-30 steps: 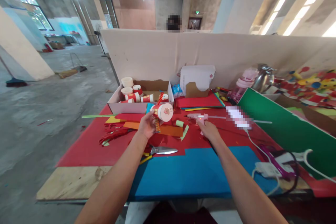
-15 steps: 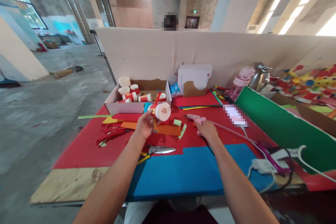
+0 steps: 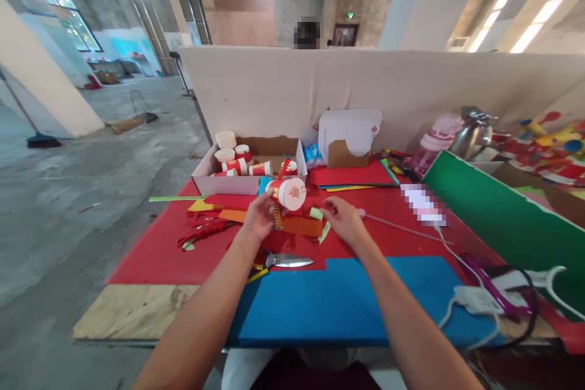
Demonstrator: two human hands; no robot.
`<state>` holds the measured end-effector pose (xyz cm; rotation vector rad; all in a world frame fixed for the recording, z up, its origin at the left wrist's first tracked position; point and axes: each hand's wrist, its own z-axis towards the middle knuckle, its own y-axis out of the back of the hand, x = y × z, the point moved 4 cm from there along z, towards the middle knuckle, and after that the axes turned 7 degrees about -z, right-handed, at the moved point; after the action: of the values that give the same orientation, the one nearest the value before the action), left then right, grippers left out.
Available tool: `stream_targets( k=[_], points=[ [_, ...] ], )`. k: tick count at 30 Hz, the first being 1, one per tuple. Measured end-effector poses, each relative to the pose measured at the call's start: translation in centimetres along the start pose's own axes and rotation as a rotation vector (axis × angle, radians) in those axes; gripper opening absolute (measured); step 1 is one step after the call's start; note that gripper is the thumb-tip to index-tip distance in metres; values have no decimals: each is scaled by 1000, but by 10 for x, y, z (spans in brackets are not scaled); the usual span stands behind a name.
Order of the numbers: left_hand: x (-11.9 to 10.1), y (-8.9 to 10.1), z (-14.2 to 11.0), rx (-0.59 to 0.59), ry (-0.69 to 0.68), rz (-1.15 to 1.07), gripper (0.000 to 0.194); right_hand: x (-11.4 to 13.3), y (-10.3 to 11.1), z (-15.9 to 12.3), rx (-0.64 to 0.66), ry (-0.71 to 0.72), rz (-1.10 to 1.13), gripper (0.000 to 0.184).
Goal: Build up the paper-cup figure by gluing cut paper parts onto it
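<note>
the left hand (image 3: 259, 219) holds a red and white paper cup (image 3: 292, 194) on its side, thumb and fingers closed around it, its white round end (a printed mark shows on it) turned toward the camera. a folded red paper strip (image 3: 284, 168) sticks up from the cup, and a folded orange one (image 3: 278, 217) hangs below. in this view the cup sits between the white box (image 3: 242, 186) of paper cups and a flat orange paper piece (image 3: 301, 226). the right hand (image 3: 345, 219) is near a small pale green paper roll (image 3: 315, 213), fingers bent and bunched; whether they touch the roll or grip anything, i cannot tell. a pink tool (image 3: 361, 213) shows just behind that hand, mostly hidden, with a clear stick (image 3: 406, 226) running off from it. nearer the person, scissors (image 3: 291, 261) lie beside a blue sheet (image 3: 320, 304).
</note>
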<state>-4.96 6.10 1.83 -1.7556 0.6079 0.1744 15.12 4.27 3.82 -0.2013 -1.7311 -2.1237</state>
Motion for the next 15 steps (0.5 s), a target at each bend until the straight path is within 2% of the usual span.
stream_targets(
  k=[3,6,8,11,15],
  points=[
    [-1,-1,-1,-13,-17,0,14,15,-18,1,0,104,-173,24],
    [-1,-2,-1,3,-25,4,12,18,-28,1,82,80,-324,19],
    [-1,-3,-1,20,-22,-4,10,20,-26,0,106,71,-340,19],
    [0,-3,0,30,-12,-26,12,27,-12,-3,-14,85,-227,24],
    [0,-2,0,48,-3,-8,19,39,14,-12,-286,121,219,22]
  ],
)
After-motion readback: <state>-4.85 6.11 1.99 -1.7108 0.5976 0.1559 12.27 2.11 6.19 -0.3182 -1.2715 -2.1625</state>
